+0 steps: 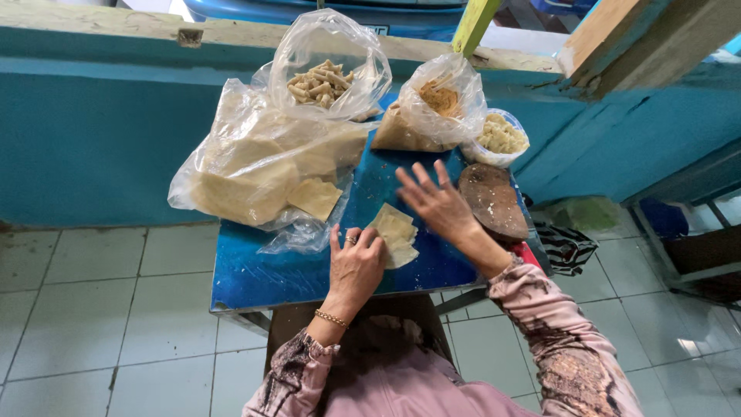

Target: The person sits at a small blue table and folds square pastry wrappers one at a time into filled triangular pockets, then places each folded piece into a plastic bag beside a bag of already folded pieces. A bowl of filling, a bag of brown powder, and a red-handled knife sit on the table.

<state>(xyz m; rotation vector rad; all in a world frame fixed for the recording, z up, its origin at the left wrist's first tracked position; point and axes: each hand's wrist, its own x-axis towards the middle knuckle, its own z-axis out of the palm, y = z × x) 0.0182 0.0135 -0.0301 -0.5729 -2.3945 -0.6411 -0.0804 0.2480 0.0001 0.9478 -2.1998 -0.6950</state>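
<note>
A thin pale square dough wrapper (394, 232) lies on the blue table top (270, 270). My left hand (355, 266), with a ring and a gold bracelet, rests on the wrapper's near left corner with fingers curled. My right hand (436, 202) hovers over the wrapper's far right side, fingers spread and holding nothing. A loose wrapper (315, 197) lies beside a big clear plastic bag of stacked wrappers (247, 166) at the left.
At the table's back stand a clear bag of small rolled pieces (324, 81), a bag with brownish filling (436, 104) and a bowl of pale crumbly filling (500, 135). A worn round wooden board (492, 201) lies at the right edge. Tiled floor surrounds the table.
</note>
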